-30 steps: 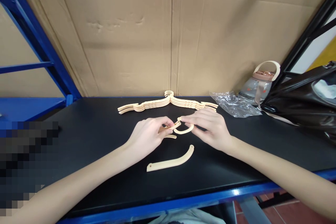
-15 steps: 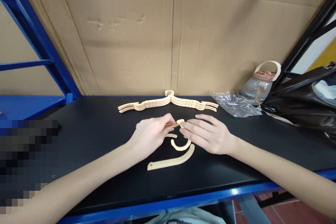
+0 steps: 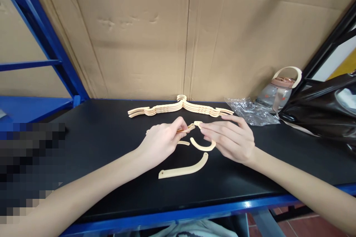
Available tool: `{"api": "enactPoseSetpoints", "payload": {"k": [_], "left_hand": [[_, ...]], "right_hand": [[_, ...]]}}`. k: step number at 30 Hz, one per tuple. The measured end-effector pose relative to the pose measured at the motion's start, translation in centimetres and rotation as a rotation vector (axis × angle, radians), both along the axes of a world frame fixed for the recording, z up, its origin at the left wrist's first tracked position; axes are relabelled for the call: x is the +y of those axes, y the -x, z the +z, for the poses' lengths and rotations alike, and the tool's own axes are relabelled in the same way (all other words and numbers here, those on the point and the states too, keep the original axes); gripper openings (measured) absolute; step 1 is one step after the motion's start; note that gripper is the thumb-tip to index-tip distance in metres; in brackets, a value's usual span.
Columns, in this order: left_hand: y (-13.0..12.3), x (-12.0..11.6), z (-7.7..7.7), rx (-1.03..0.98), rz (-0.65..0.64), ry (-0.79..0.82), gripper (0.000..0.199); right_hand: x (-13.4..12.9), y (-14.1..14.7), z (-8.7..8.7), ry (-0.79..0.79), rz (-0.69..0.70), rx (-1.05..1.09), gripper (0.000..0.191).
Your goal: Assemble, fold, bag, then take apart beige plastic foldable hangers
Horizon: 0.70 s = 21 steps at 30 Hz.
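My left hand (image 3: 162, 139) pinches a pale cream hanger arm (image 3: 190, 129); its end sticks out past the fingertips, and most of it is hidden behind the hand. Between the fingers of my right hand (image 3: 229, 139) is a cream hanger hook (image 3: 203, 148), its curve hanging below the fingers. The hook's top end meets or nearly meets the arm's tip; whether they are joined I cannot tell. Nearer to me, a loose curved hanger arm (image 3: 185, 169) with holes at both ends lies on the black tabletop (image 3: 125, 196). Another pale strip (image 3: 183, 143) shows beside my left fingers.
Several cream hangers (image 3: 169, 109) lie stacked against the cardboard wall (image 3: 139, 44). At the back right are a crumpled clear plastic bag (image 3: 251, 113), a handled water bottle (image 3: 278, 90) and a black bag (image 3: 325, 107). Blue metal framing (image 3: 69, 70) stands on the left.
My right hand has moved slightly right with the hook, whose curve now hangs farther from the loose arm. More of the arm's end shows beyond my left fingers. The view has shifted slightly.
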<state>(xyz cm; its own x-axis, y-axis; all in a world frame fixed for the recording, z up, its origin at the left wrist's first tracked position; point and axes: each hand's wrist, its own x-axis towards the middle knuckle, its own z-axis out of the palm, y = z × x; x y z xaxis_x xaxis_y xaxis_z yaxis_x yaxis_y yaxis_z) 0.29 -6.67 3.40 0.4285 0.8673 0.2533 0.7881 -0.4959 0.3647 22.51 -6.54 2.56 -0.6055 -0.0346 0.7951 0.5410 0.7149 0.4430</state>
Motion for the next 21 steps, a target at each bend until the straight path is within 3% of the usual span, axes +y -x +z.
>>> {"api": "enactPoseSetpoints", "payload": {"k": [9,14,21], "left_hand": [[-0.1,0.1,-0.4,0.02,-0.023,-0.027,0.012],[0.0,0.2,-0.8,0.064,-0.025,-0.104,0.011],[0.0,0.5,-1.9,0.124,-0.122,-0.266,0.013]], "right_hand": [[0.7,-0.3,-1.1,-0.142,-0.041,-0.153,0.014],[0.6,-0.2,-1.1,-0.111,-0.023,-0.198,0.021],[0.6,-0.1,-1.2,-0.052,0.001,-0.243,0.021]]}}
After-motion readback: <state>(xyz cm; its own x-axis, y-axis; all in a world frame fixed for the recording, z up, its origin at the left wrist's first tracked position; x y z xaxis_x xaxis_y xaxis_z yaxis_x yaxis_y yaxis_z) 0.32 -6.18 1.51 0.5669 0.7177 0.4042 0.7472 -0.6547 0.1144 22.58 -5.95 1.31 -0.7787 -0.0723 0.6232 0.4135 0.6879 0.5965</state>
